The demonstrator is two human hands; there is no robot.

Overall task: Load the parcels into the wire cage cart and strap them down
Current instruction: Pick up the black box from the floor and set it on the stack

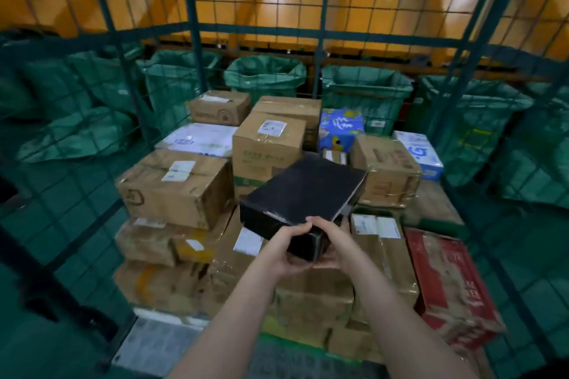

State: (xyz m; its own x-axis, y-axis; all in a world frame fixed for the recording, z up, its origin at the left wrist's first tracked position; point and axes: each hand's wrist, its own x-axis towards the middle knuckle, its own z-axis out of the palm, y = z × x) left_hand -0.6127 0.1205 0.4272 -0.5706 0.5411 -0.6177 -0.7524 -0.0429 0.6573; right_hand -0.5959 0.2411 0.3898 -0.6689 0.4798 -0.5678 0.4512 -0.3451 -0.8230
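Head view shows me the wire cage cart [192, 40] holding a heap of parcels [175, 191] whose tops sit at uneven heights, and that unevenness is my worry. The black box [303, 191] is in the air above the middle of the heap. It is tilted, with its far end over the low spot between the tall brown carton [268, 148] and the taped carton [388, 169]. Set down there, I judge it could rock, slide into the gap, or wedge on edge. I can see no strap to hold it.

Both hands hold the box by its near end only, so its length hangs out unsupported and it may twist free. The left hand [284, 251] cups that near corner from below and the side. The right hand [334, 248] mirrors it, and the fingers [321, 224] of both are curled over the top edge, gripping the box.
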